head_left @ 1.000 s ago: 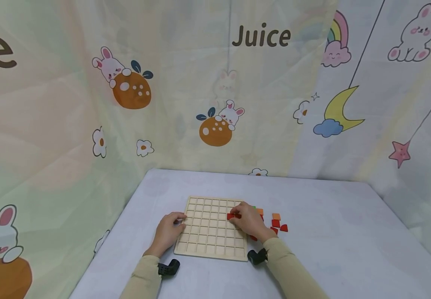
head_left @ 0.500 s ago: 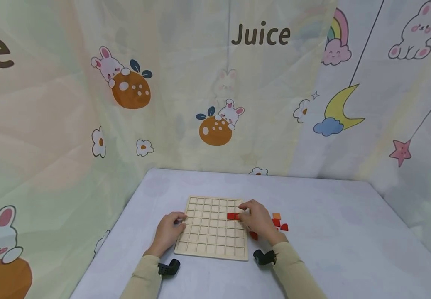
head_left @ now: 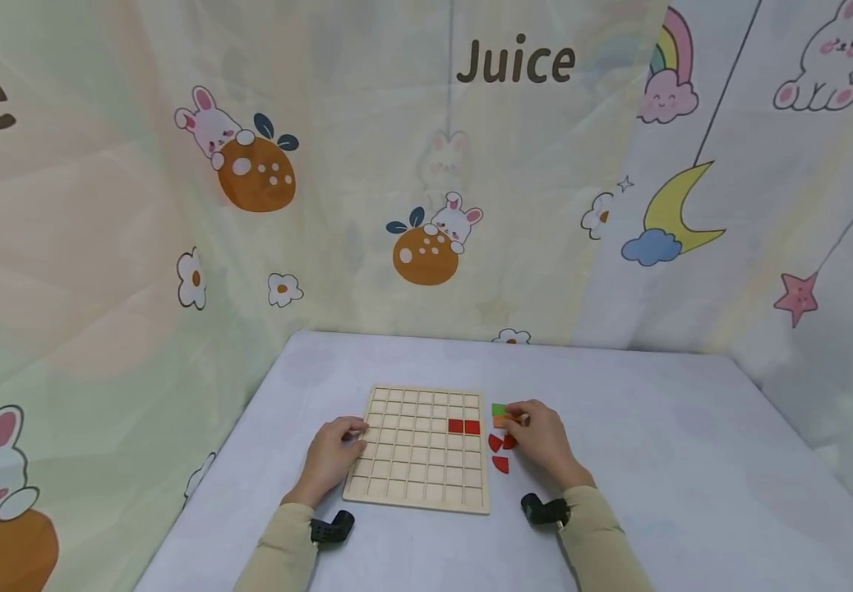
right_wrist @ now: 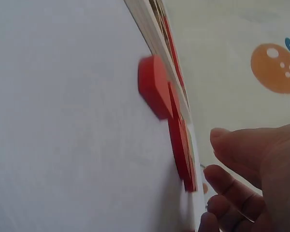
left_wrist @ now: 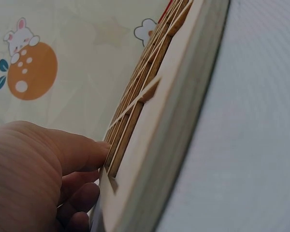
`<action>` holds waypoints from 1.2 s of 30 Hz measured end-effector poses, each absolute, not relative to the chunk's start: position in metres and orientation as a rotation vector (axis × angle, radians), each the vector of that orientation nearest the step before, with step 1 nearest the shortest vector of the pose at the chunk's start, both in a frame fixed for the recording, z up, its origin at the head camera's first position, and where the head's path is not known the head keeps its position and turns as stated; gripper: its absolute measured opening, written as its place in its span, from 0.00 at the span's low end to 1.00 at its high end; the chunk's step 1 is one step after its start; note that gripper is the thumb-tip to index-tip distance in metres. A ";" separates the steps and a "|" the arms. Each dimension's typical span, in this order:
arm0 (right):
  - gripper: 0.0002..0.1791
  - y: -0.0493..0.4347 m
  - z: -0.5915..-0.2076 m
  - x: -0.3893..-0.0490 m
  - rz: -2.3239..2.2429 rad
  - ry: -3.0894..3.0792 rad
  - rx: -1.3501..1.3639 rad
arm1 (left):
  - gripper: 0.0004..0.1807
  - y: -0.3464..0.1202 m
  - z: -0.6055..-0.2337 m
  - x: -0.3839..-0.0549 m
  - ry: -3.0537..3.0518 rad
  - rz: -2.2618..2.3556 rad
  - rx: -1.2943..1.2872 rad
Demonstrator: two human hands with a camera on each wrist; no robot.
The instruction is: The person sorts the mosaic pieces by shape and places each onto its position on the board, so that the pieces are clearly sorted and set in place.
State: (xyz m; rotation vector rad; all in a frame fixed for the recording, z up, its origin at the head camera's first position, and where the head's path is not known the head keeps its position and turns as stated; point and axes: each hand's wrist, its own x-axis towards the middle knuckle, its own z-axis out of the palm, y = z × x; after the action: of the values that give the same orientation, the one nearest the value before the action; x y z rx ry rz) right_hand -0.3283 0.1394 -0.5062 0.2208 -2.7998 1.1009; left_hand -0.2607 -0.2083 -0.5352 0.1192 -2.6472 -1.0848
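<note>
A pale wooden board (head_left: 412, 460) with a grid of square cells lies on the table. Two red square tiles (head_left: 456, 426) sit side by side in cells near its right edge. At the board's left edge, my left hand (head_left: 332, 455) holds it, thumb tip on the rim in the left wrist view. My right hand (head_left: 545, 440) hovers at the loose tiles right of the board, thumb and fingers apart in the right wrist view. Nearest its fingertips are a green tile (head_left: 498, 409) and an orange tile (head_left: 499, 422), both partly covered.
Red curved-edge tiles lie between board and right hand, one red tile (head_left: 500, 464) closest to me. Other tiles are hidden under that hand. The white table (head_left: 663, 460) extends to the right; a printed cloth wall (head_left: 352, 164) stands behind.
My right hand has drawn away from the red tiles on the board and moved right, over the loose tiles. The left hand stays at the board's edge. The head view has tilted slightly.
</note>
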 end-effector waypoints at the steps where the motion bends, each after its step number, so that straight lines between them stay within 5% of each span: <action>1: 0.15 0.142 -0.506 -0.329 1.098 -2.804 0.210 | 0.14 -0.208 -0.535 -0.261 -2.648 -1.084 0.118; 23: 0.17 0.203 -0.500 -0.336 1.118 -2.805 -0.065 | 0.14 -0.211 -0.528 -0.260 -2.643 -1.115 0.107; 36: 0.17 0.209 -0.508 -0.336 0.980 -2.922 0.085 | 0.14 -0.208 -0.531 -0.259 -2.658 -1.112 0.125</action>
State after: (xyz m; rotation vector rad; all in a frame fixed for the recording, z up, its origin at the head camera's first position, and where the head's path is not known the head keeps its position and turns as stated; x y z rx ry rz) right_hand -0.3362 0.2094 -0.5077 0.0848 -2.9222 0.9801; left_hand -0.2594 -0.2080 -0.5306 0.1252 -2.6576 -1.1123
